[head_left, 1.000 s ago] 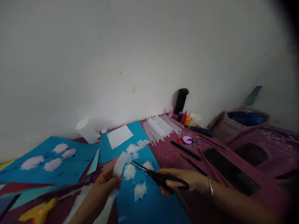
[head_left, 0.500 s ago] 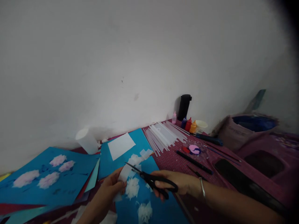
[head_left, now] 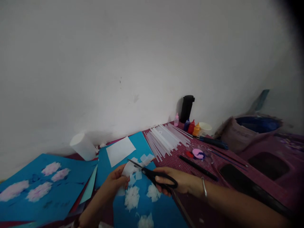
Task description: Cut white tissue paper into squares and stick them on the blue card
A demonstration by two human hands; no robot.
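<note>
Plainly, the hands [head_left: 116, 182] hold white paper [head_left: 127, 170], left, and scissors [head_left: 147, 172], right

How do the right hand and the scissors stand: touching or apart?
Touching. The head view shows the right hand gripping the scissors by their black handles.

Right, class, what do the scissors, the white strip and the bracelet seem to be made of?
Scissors: black handles with little shine, probably plastic; thin, pointed blades, likely metal.
White strip in the left hand: matte, bending in a gentle curve, so probably paper or tissue.
Bracelet: silvery with a bright glint, suggesting polished metal, though coated plastic can't be ruled out.
</note>
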